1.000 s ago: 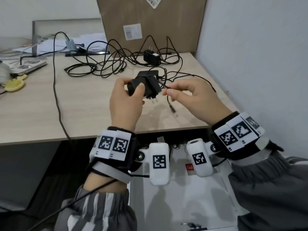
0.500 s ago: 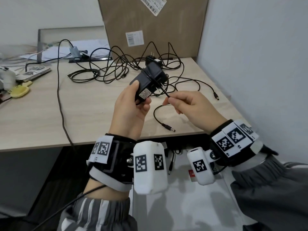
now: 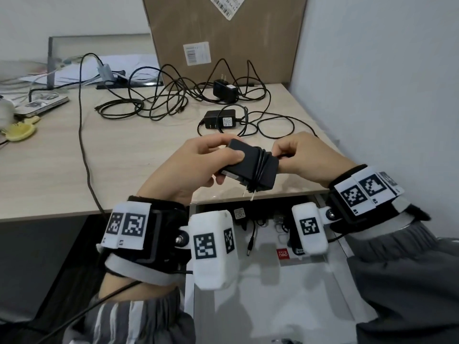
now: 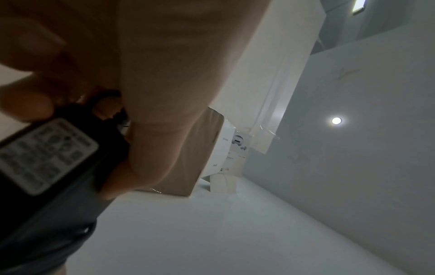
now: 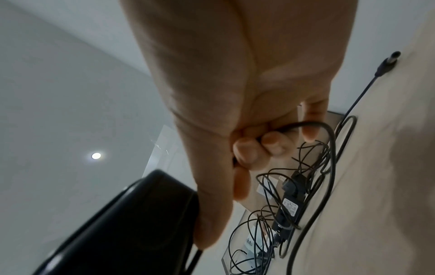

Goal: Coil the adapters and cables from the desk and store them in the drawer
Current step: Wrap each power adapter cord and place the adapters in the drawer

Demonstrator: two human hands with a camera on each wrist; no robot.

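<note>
While the bench (image 3: 74, 157) fills most of the head view, a tall cardboard box (image 3: 223, 38) stands at its far edge against the wall, and the open drawer (image 3: 273, 281) juts out below the bench's near edge, with a small black plug (image 3: 249, 247), a red-labelled pack (image 3: 285, 255) and other dark bits inside that are too hidden to name. Behind the bench's middle, near the box, lies a tangle of black cables (image 3: 159, 100) with one upright adapter (image 3: 224, 89) among them; nearer the near edge a second adapter (image 3: 219, 119) lies flat with its label up and its lead looped beside it. At the bench's far left sit papers (image 3: 74, 73) and a yellow comb-like item (image 3: 21, 131). Above the bench's near edge, over the drawer, both hands hold a third adapter, the held adapter (image 3: 246, 167), its cord (image 3: 260, 170) wound several turns round its body and its prongs pointing down. The left hand (image 3: 193, 170) has a clenched grip on the adapter's left end, thumb on top and fingers beneath; the left wrist view shows its label under the thumb. The right hand (image 3: 305, 157) pinches the cord's end at the adapter's right side, its grip closed on the cord, as the right wrist view confirms with the lead (image 5: 306, 126) curling out between the fingertips (image 5: 270, 143).
</note>
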